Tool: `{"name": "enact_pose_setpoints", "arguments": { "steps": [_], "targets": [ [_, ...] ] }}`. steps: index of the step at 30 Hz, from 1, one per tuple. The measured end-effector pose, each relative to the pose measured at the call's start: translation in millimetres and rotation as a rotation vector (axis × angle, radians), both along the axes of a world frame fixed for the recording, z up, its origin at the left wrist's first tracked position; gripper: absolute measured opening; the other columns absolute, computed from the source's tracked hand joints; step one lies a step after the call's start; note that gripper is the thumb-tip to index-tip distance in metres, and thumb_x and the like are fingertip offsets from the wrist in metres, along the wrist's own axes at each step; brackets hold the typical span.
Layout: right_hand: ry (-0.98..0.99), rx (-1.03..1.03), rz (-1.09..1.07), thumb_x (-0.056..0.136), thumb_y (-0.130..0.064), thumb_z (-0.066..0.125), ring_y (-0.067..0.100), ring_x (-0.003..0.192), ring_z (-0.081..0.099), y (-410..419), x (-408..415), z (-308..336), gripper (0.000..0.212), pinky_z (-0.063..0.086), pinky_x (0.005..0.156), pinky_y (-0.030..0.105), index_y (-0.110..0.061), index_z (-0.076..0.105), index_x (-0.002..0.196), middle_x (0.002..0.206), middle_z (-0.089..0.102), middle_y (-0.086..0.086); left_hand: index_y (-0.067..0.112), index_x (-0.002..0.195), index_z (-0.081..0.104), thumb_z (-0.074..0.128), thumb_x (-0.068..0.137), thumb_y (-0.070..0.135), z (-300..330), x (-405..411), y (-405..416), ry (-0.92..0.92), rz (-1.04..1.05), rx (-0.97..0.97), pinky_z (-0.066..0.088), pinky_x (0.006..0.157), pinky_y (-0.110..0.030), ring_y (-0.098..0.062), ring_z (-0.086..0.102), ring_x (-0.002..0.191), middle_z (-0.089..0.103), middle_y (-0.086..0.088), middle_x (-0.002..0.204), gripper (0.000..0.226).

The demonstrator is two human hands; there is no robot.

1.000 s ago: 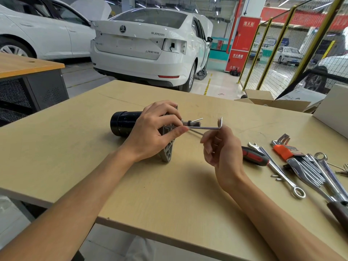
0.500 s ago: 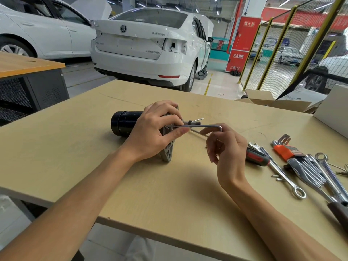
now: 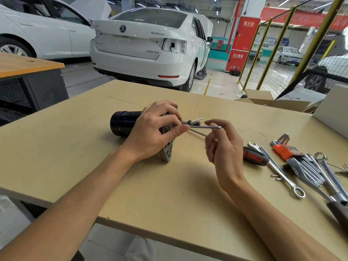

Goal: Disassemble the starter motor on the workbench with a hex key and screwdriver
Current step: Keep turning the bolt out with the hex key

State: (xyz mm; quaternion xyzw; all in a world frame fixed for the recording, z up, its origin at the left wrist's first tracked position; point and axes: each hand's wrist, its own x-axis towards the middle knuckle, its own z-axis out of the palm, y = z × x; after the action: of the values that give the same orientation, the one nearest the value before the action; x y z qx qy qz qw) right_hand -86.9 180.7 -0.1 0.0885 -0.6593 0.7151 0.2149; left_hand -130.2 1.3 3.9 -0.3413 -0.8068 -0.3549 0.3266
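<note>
So: motor (image 3: 128, 123) lies on its side mid-bench (image 3: 75, 147), black can pointing left, grey alu flange (image 3: 167, 153) end to the right, flange edge resting on the top. Left hand (image 3: 150, 132) wraps over the flange end from above, fingers curled round the housing, thumb tip pressed up against the hex key (image 3: 203, 127) shaft near the bolt head. Key runs approx horizontal, left tip at the flange, right end at the right hand (image 3: 224, 147). Right index and thumb pinch the key's far end; other fingers loosely bent, holding nothing.

Short shaft stub (image 3: 190, 122) w/ a thin pin sticks out of the flange just above the key. A 2nd thin rod (image 3: 197, 132) angles down-right under the key, goes behind the right hand; can't tell what it joins.

Obstructions: left hand hides most of the flange face and bolt, so key seating not visible. Right hand covers the front of the screwdriver (image 3: 254, 156), only the red/black grip shows, lying just right of the wrist.

Further right on the bench: combo wrench (image 3: 278, 170) touching the grip, orange hex key set (image 3: 284, 149), a fan of wrenches (image 3: 316, 172), 2 small screws (image 3: 276, 177) beside the wrench. White box (image 3: 333, 112) at the right edge, open carton (image 3: 267, 100) behind. White car (image 3: 146, 46) beyond the bench, yellow mesh fence (image 3: 282, 53) to the right.
</note>
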Motion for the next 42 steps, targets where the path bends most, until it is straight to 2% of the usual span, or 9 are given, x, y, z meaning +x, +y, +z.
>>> {"name": "enact_pose_setpoints", "arguments": {
  "steps": [4, 7, 11, 14, 19, 26, 34, 39, 42],
  "targets": [
    [-0.057, -0.043, -0.01, 0.103, -0.012, 0.039, 0.011, 0.039, 0.033, 2.1, -1.9, -0.1, 0.033, 0.028, 0.041, 0.018, -0.017, 0.067, 0.086, 0.049, 0.044, -0.003, 0.01, 0.08, 0.072, 0.06, 0.089, 0.048, 0.1, 0.0, 0.3, 0.003, -0.004, -0.001, 0.038, 0.105, -0.051, -0.017, 0.052, 0.122, 0.068, -0.001, 0.101, 0.041],
    [-0.082, -0.071, 0.037, 0.097, -0.033, 0.04, 0.012, 0.039, 0.033, 1.2, -0.4, 2.0, 0.048, 0.026, 0.04, 0.017, -0.021, 0.067, 0.058, 0.045, 0.042, 0.001, 0.009, 0.079, 0.072, 0.058, 0.088, 0.051, 0.0, 0.2, 0.5, 0.018, -0.003, 0.002, 0.039, 0.104, -0.051, -0.019, 0.054, 0.122, 0.068, -0.002, 0.101, 0.045],
    [-0.083, -0.065, 0.108, 0.089, -0.045, 0.039, 0.013, 0.037, 0.03, 0.4, 0.8, 3.2, 0.054, 0.024, 0.04, 0.019, -0.018, 0.06, 0.048, 0.041, 0.038, 0.004, 0.008, 0.076, 0.07, 0.064, 0.086, 0.046, -1.3, -1.0, 0.7, 0.048, 0.009, 0.0, 0.04, 0.102, -0.051, -0.021, 0.055, 0.12, 0.068, -0.002, 0.099, 0.039],
    [-0.039, -0.035, 0.113, 0.089, -0.042, 0.042, 0.014, 0.037, 0.031, 0.2, 1.8, 1.7, 0.051, 0.025, 0.039, 0.019, -0.019, 0.059, 0.047, 0.04, 0.037, 0.003, 0.009, 0.076, 0.071, 0.064, 0.086, 0.045, -1.3, -2.0, 0.0, 0.046, 0.009, -0.004, 0.039, 0.102, -0.051, -0.021, 0.055, 0.12, 0.068, -0.002, 0.099, 0.038],
    [0.06, -0.009, 0.105, 0.078, -0.016, 0.041, 0.015, 0.038, 0.031, 0.5, 4.3, 1.5, 0.027, 0.025, 0.04, 0.017, -0.01, 0.061, 0.062, 0.042, 0.038, 0.004, 0.009, 0.079, 0.071, 0.062, 0.088, 0.044, -1.3, -2.3, -0.2, 0.051, 0.017, -0.008, 0.039, 0.103, -0.051, -0.021, 0.055, 0.121, 0.068, -0.002, 0.099, 0.038],
    [0.047, -0.011, 0.059, 0.074, -0.009, 0.04, 0.017, 0.042, 0.03, -0.5, 5.3, 3.0, 0.032, 0.025, 0.041, 0.018, -0.016, 0.07, 0.065, 0.045, 0.039, 0.007, 0.01, 0.08, 0.072, 0.055, 0.091, 0.048, -0.2, -0.8, 0.5, 0.012, 0.001, 0.014, 0.038, 0.105, -0.05, -0.015, 0.052, 0.121, 0.067, 0.0, 0.101, 0.044],
    [-0.034, 0.0, -0.015, 0.102, -0.008, 0.039, 0.013, 0.042, 0.032, 0.5, -0.2, -0.1, 0.024, 0.026, 0.039, 0.018, -0.011, 0.062, 0.096, 0.049, 0.04, 0.001, 0.01, 0.076, 0.07, 0.054, 0.091, 0.049, 0.9, 0.8, 1.5, 0.004, 0.006, 0.019, 0.038, 0.105, -0.051, -0.016, 0.053, 0.121, 0.068, 0.0, 0.101, 0.045],
    [-0.075, -0.044, 0.025, 0.106, -0.025, 0.036, 0.012, 0.04, 0.034, 1.2, -0.8, 1.0, 0.052, 0.026, 0.039, 0.018, -0.023, 0.068, 0.064, 0.045, 0.042, 0.0, 0.008, 0.075, 0.069, 0.059, 0.09, 0.049, 0.3, 0.3, 1.0, 0.035, 0.012, 0.008, 0.038, 0.104, -0.051, -0.02, 0.054, 0.121, 0.068, -0.002, 0.1, 0.045],
    [-0.091, -0.048, 0.099, 0.095, -0.044, 0.037, 0.012, 0.038, 0.033, 0.0, 0.5, 2.7, 0.057, 0.026, 0.039, 0.019, -0.019, 0.064, 0.052, 0.043, 0.041, 0.003, 0.007, 0.075, 0.069, 0.061, 0.088, 0.046, -0.5, -0.8, 0.6, 0.041, 0.018, 0.008, 0.038, 0.104, -0.048, -0.02, 0.054, 0.121, 0.068, -0.002, 0.099, 0.043]
  ]
}}
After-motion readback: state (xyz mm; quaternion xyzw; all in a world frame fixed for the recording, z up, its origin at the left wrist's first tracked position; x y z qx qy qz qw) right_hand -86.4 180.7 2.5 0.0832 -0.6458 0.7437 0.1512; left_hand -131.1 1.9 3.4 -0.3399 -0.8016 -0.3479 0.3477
